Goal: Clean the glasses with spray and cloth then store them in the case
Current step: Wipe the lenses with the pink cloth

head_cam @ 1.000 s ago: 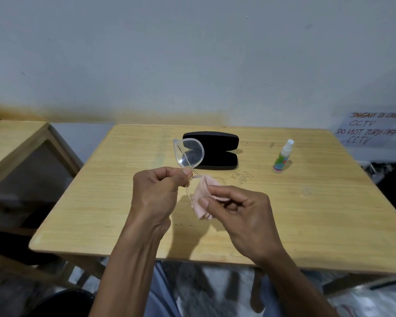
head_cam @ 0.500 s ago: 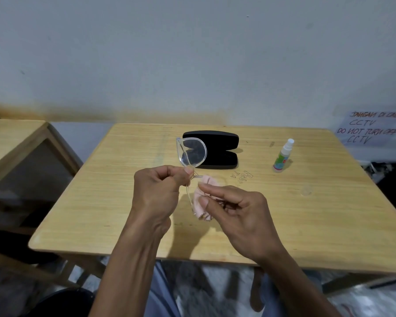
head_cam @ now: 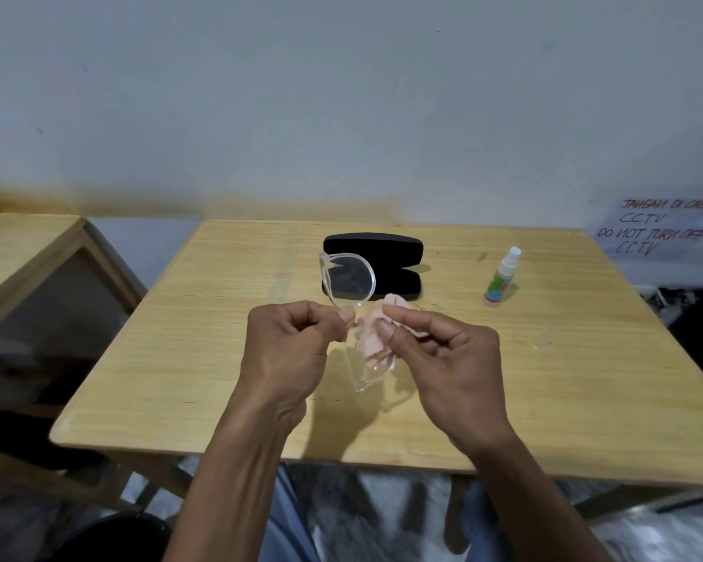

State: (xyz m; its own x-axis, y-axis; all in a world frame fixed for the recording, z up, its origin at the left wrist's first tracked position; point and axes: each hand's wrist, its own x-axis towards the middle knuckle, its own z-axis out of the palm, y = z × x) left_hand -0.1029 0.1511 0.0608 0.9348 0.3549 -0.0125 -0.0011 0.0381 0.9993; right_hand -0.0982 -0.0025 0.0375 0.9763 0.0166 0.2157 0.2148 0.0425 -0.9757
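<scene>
Clear-framed glasses (head_cam: 350,282) are held upright above the wooden table (head_cam: 204,338), one lens up, the other down. My left hand (head_cam: 289,350) pinches them at the bridge. My right hand (head_cam: 443,358) pinches a small pink cloth (head_cam: 372,332) against the upper edge of the lower lens. A black glasses case (head_cam: 386,249) lies open at the table's far middle, partly seen through the upper lens. A small spray bottle (head_cam: 502,277) with a white cap stands upright to the right of the case.
A second wooden table (head_cam: 21,253) stands to the left across a gap. A paper notice (head_cam: 662,233) with handwriting is at the right by the wall. My knees show below the table's near edge.
The glasses have turned so the lower lens now shows below the cloth. My right hand with the cloth has shifted up and to the right on that lens.
</scene>
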